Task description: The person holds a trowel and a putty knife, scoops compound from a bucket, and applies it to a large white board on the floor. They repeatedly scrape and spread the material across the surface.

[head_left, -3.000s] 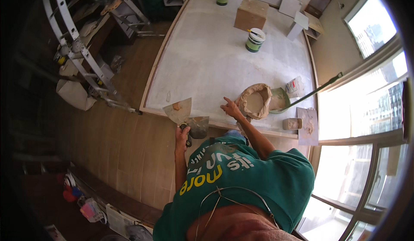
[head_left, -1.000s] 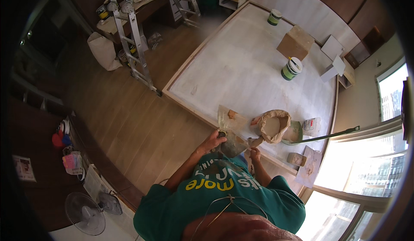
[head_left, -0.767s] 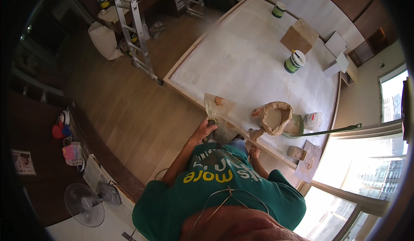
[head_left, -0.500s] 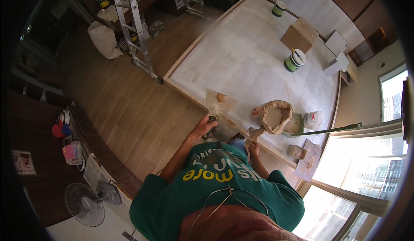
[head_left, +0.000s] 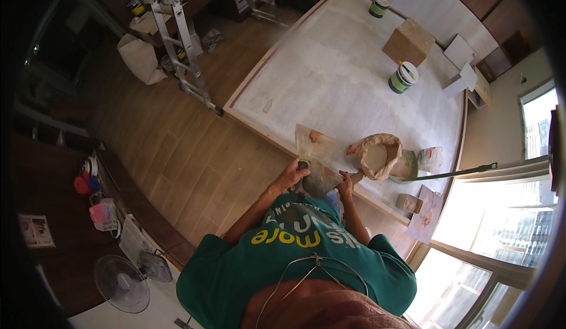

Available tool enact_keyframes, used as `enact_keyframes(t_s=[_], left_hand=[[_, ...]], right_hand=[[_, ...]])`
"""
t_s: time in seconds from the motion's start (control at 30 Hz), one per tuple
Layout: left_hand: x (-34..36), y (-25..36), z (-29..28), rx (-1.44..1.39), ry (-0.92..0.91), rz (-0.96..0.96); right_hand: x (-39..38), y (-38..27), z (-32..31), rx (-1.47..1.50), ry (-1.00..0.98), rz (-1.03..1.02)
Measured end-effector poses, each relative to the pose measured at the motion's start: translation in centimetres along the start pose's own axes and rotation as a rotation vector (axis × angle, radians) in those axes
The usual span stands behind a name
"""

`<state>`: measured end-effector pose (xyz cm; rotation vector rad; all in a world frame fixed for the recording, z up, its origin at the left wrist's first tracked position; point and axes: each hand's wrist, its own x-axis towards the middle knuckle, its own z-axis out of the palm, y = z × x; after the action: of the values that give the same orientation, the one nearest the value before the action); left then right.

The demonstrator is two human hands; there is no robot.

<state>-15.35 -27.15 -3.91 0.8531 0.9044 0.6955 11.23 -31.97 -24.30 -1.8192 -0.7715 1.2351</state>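
In front of my waist my left hand [head_left: 289,176] is closed around a dark round piece with a yellowish rim [head_left: 303,164]. From it a thin, pale, see-through sheet [head_left: 315,142] with an orange-brown patch reaches over the platform edge. A grey flat plate [head_left: 321,179] lies between my hands, its far side meeting that sheet. My right hand [head_left: 345,182] is closed at the plate's right corner. Beside its fingertips is a tan, blade-like piece [head_left: 357,177]; whether I hold it cannot be told. An open paper sack of pale powder [head_left: 380,158] stands just beyond.
The low white platform [head_left: 306,64] carries white-and-green pails [head_left: 404,77], a cardboard box [head_left: 408,42] and a green basin [head_left: 405,167] with a long-handled tool [head_left: 457,174]. A ladder [head_left: 180,46] stands at far left, a fan [head_left: 122,283] at near left, windows [head_left: 489,223] at right.
My left hand, the pale sheet and the grey plate have shifted right. My right hand has risen toward the platform and now meets the plate's corner.
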Motion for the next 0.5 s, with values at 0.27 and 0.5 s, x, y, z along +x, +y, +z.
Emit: enact_keyframes(t_s=[0.27,0.5], left_hand=[[0.7,1.5,-1.7,0.127,0.036,0.022],[0.8,2.7,-1.4,0.038,0.078,0.101]], right_hand=[[2.6,2.8,1.6,-0.093,-0.119,0.092],[2.4,5.4,1.2,-0.083,-0.136,0.060]])
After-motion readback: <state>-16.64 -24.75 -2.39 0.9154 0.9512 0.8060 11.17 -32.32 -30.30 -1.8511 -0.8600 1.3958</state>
